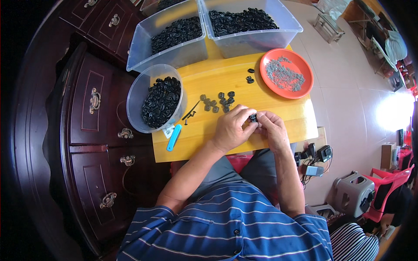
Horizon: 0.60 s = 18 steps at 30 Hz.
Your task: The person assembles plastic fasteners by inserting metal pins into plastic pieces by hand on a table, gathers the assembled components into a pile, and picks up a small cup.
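Observation:
My left hand [231, 127] and my right hand [272, 127] meet over the yellow wooden board [278, 106], pinching one small black plastic part [253, 117] between their fingertips. Just beyond the hands lies a loose cluster of several black parts [220, 101]. Two more black parts [250, 75] lie next to an orange plate [306, 66] filled with small grey metal pieces [284, 75]. A round clear tub [135, 98] at the board's left end holds many black parts.
Two clear rectangular bins [139, 50] [289, 21] of black parts stand at the far end. A blue tool [173, 137] and a thin black tool [190, 112] lie near the tub. A dark wooden cabinet [87, 108] stands left. Chargers [315, 155] and stools [352, 193] sit on the floor right.

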Each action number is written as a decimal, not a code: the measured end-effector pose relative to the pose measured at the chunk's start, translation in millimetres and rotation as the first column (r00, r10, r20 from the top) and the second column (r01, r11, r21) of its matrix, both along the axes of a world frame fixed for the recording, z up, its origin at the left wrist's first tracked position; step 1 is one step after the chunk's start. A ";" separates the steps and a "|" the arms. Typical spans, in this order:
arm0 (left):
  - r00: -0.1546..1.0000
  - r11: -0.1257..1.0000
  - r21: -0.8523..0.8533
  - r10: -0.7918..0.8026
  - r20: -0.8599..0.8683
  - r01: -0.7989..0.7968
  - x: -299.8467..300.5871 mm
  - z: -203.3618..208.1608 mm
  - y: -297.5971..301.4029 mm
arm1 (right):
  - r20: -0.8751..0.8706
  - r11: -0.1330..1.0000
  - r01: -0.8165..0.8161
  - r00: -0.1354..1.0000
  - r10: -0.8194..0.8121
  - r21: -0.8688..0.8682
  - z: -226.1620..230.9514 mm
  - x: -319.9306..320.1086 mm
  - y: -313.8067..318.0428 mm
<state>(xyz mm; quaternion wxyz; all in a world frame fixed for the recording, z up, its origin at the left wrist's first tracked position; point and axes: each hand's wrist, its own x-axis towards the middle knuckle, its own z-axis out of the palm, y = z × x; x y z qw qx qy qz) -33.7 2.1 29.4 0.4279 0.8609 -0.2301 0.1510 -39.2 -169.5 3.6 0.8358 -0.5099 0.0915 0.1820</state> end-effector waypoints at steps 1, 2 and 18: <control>1.000 1.000 0.003 -0.001 0.001 0.001 0.0 -0.2 0.0 | 0.002 1.000 -0.011 1.000 0.011 -0.006 0.0 0.1 -0.1; 1.000 1.000 0.005 -0.002 0.002 0.002 0.1 -0.4 -0.1 | 0.002 1.000 -0.009 1.000 0.010 -0.006 -1.7 0.4 -0.6; 1.000 0.999 0.042 0.016 0.026 -0.017 -0.7 -1.2 -1.1 | 0.022 0.999 0.012 1.000 -0.011 -0.032 -5.5 0.8 0.1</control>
